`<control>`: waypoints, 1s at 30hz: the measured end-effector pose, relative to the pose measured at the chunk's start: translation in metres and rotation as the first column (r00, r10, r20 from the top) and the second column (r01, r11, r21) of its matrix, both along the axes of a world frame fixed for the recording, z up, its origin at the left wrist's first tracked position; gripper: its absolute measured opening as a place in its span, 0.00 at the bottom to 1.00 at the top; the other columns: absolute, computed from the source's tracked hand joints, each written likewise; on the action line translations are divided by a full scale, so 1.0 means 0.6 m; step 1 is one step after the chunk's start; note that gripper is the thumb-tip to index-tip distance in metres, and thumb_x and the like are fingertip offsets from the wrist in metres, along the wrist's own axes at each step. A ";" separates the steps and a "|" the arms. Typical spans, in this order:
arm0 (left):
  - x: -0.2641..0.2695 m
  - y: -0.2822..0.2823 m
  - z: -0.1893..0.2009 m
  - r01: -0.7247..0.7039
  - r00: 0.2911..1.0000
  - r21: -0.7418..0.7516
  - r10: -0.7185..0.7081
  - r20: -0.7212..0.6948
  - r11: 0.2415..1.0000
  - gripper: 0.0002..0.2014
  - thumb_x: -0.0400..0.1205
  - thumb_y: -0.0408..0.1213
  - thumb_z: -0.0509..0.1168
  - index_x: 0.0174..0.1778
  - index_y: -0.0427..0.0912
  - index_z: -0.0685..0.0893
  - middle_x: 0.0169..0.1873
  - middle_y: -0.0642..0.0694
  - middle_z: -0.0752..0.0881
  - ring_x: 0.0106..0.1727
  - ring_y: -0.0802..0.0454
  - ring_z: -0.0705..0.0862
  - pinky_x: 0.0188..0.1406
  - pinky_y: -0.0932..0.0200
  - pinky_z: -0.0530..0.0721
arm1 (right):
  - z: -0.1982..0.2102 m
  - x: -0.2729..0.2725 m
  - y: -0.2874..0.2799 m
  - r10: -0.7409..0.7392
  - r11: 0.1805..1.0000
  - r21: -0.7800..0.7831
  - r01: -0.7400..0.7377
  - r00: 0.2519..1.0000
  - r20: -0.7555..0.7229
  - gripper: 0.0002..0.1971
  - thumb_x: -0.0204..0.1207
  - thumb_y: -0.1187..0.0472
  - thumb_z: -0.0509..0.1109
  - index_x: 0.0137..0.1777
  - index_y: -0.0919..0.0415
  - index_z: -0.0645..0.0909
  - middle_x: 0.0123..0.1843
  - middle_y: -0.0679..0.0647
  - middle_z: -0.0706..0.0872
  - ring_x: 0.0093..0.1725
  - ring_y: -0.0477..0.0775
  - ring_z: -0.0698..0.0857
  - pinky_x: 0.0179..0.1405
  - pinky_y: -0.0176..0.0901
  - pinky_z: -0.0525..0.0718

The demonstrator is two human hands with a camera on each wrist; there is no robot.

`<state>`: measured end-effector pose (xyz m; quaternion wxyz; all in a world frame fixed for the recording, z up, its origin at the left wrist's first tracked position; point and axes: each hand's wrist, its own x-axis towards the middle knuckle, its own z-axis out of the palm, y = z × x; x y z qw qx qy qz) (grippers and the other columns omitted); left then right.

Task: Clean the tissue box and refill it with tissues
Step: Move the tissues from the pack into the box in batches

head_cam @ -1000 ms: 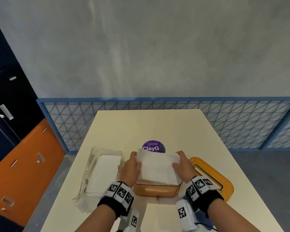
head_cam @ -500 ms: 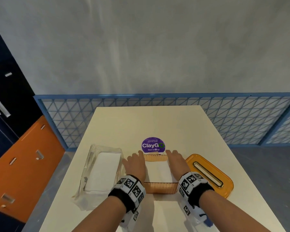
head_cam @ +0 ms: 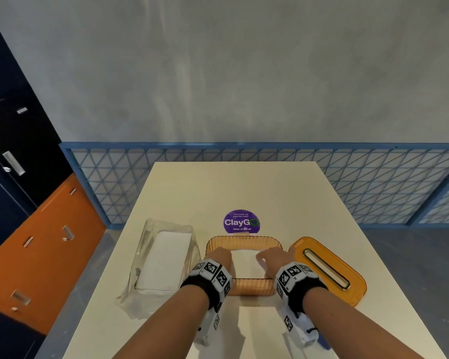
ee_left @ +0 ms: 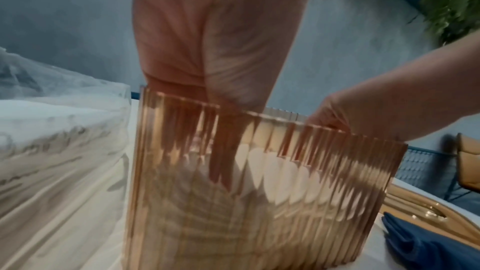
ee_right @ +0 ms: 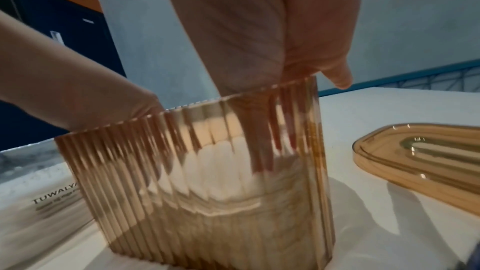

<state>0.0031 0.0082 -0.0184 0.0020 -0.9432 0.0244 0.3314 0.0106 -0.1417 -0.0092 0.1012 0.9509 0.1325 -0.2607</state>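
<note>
Reaching deeper than before, both hands (head_cam: 244, 257) press tissues (head_cam: 245, 266) into box (head_cam: 244, 240).

- Sticker (head_cam: 241, 221), purple, round, on the table (head_cam: 244, 187) just behind the box (head_cam: 244, 240): "ClayGo", below it "Clean as you go"; top line too small to read.
- Tissue pack (ee_right: 39, 198), left of the box: "TUWALYA", cut off; lower line blurred.

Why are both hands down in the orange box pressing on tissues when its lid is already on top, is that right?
Not quite: the lid lies on the table right of the box, as the head view shows. Both the left hand and right hand do reach into the open box onto the tissues.
</note>
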 end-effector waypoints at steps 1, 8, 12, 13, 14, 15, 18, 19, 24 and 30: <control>-0.001 0.001 0.001 0.014 0.999 0.004 -0.014 0.028 1.000 0.17 0.85 0.34 0.57 0.68 0.31 0.77 0.69 0.36 0.79 0.69 0.41 0.79 0.66 0.53 0.78 | -0.001 0.001 -0.002 0.002 1.000 0.006 -0.002 1.000 0.014 0.16 0.78 0.63 0.66 0.65 0.56 0.79 0.67 0.54 0.83 0.71 0.57 0.76 0.77 0.73 0.50; -0.036 0.083 0.018 -0.152 0.636 -0.250 0.288 0.716 0.956 0.15 0.83 0.34 0.57 0.64 0.41 0.79 0.60 0.42 0.79 0.62 0.43 0.78 0.54 0.50 0.80 | 0.032 -0.005 -0.039 -0.191 0.940 0.340 0.028 0.870 0.455 0.16 0.83 0.63 0.55 0.67 0.50 0.74 0.63 0.50 0.83 0.64 0.54 0.81 0.65 0.51 0.70; -0.050 0.148 -0.017 -0.478 0.720 -0.132 0.473 0.508 0.869 0.21 0.84 0.47 0.57 0.71 0.42 0.69 0.72 0.42 0.68 0.72 0.42 0.69 0.65 0.48 0.75 | 0.025 0.007 -0.054 -0.219 0.910 0.396 0.126 0.955 0.199 0.25 0.84 0.64 0.54 0.80 0.51 0.60 0.69 0.58 0.78 0.68 0.58 0.78 0.65 0.49 0.77; -0.054 0.156 -0.025 -0.505 0.735 -0.113 0.495 0.464 0.855 0.24 0.83 0.50 0.59 0.72 0.42 0.68 0.72 0.42 0.66 0.73 0.43 0.68 0.66 0.48 0.74 | 0.020 0.010 -0.053 -0.214 0.900 0.412 0.139 0.966 0.142 0.27 0.84 0.66 0.55 0.81 0.51 0.58 0.69 0.61 0.79 0.68 0.59 0.79 0.65 0.47 0.77; -0.056 0.159 -0.033 -0.515 0.746 -0.101 0.504 0.435 0.851 0.26 0.82 0.52 0.60 0.72 0.42 0.67 0.72 0.43 0.66 0.73 0.43 0.68 0.66 0.47 0.74 | 0.017 0.011 -0.053 -0.214 0.897 0.419 0.145 0.969 0.122 0.28 0.83 0.67 0.55 0.82 0.51 0.57 0.68 0.62 0.80 0.67 0.59 0.80 0.64 0.46 0.78; -0.059 0.161 -0.039 -0.521 0.754 -0.091 0.507 0.417 0.849 0.28 0.81 0.53 0.61 0.72 0.42 0.66 0.72 0.43 0.65 0.73 0.44 0.67 0.67 0.47 0.74 | 0.015 0.011 -0.052 -0.215 0.896 0.420 0.147 0.969 0.118 0.28 0.83 0.66 0.56 0.82 0.51 0.57 0.67 0.63 0.81 0.66 0.60 0.80 0.63 0.45 0.78; -0.062 0.160 -0.045 -0.545 0.747 -0.094 0.534 0.396 0.833 0.26 0.81 0.52 0.61 0.71 0.42 0.67 0.71 0.44 0.66 0.73 0.45 0.67 0.66 0.47 0.74 | 0.014 0.005 -0.050 -0.221 0.893 0.421 0.158 0.970 0.104 0.29 0.83 0.68 0.56 0.83 0.53 0.54 0.69 0.65 0.79 0.67 0.61 0.80 0.63 0.44 0.78; -0.061 0.158 -0.045 -0.551 0.742 -0.103 0.542 0.394 0.828 0.25 0.82 0.51 0.60 0.71 0.42 0.68 0.71 0.44 0.67 0.72 0.45 0.68 0.66 0.48 0.74 | 0.016 0.003 -0.050 -0.218 0.894 0.420 0.157 0.971 0.102 0.30 0.83 0.68 0.56 0.83 0.54 0.54 0.69 0.65 0.79 0.67 0.61 0.80 0.63 0.44 0.78; -0.062 0.155 -0.044 -0.571 0.704 -0.166 0.584 0.405 0.804 0.20 0.85 0.46 0.54 0.70 0.40 0.70 0.70 0.42 0.69 0.72 0.44 0.69 0.66 0.48 0.74 | 0.018 0.001 -0.050 -0.223 0.894 0.419 0.158 0.969 0.110 0.30 0.82 0.70 0.56 0.82 0.53 0.55 0.69 0.65 0.79 0.68 0.61 0.79 0.64 0.45 0.78; -0.060 0.154 -0.046 -0.558 0.744 -0.103 0.551 0.378 0.823 0.16 0.85 0.33 0.53 0.69 0.41 0.68 0.69 0.42 0.68 0.71 0.44 0.70 0.65 0.46 0.78 | 0.019 0.001 -0.047 -0.235 0.895 0.411 0.175 0.967 0.099 0.30 0.83 0.68 0.57 0.82 0.53 0.55 0.69 0.65 0.79 0.67 0.61 0.80 0.63 0.44 0.78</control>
